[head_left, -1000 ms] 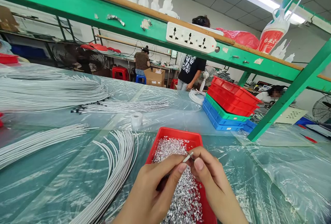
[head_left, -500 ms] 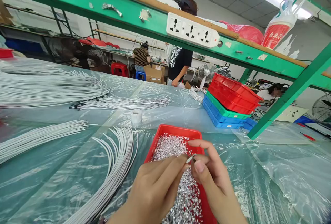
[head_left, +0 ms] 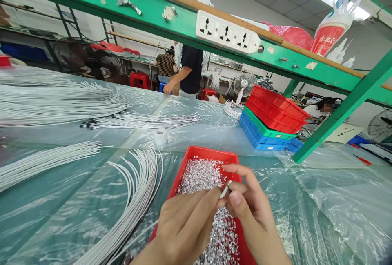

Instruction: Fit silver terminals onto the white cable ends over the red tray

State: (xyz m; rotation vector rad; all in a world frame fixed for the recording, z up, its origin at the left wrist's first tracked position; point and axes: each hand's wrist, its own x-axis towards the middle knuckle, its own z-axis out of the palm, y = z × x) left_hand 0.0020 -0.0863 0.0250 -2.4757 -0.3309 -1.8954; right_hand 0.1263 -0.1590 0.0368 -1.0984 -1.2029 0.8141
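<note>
1. A thin white wire end (head_left: 225, 189) with a small metal tip is held low in the middle of the view, above the red tray (head_left: 211, 154).
2. The wire end is pinched between the fingers of the left hand (head_left: 186, 226) and those of the right hand (head_left: 249, 212); the right index finger is stretched out above the pinch, while the thumbs are pressed close to the wire.
3. The red tray is seen directly beneath both hands, filled with a heap of small silver metal pieces (head_left: 203, 175) (too small to tell apart one by one).
4. A curved bundle of white wires (head_left: 139, 191) is laid on the worktop (head_left: 306, 199) just left of the tray, and the worktop is covered with clear plastic sheeting.
5. A small white tape roll (head_left: 160, 136) is set beyond the tray, with more white wire bundles (head_left: 61, 105) spread well to the left.
6. Stacked red, green and blue trays (head_left: 272, 124) are placed at the far right, under a green shelf beam bearing a white power strip (head_left: 227, 34).
7. Another person in a dark shirt (head_left: 190, 71) is seen standing at the far side.
</note>
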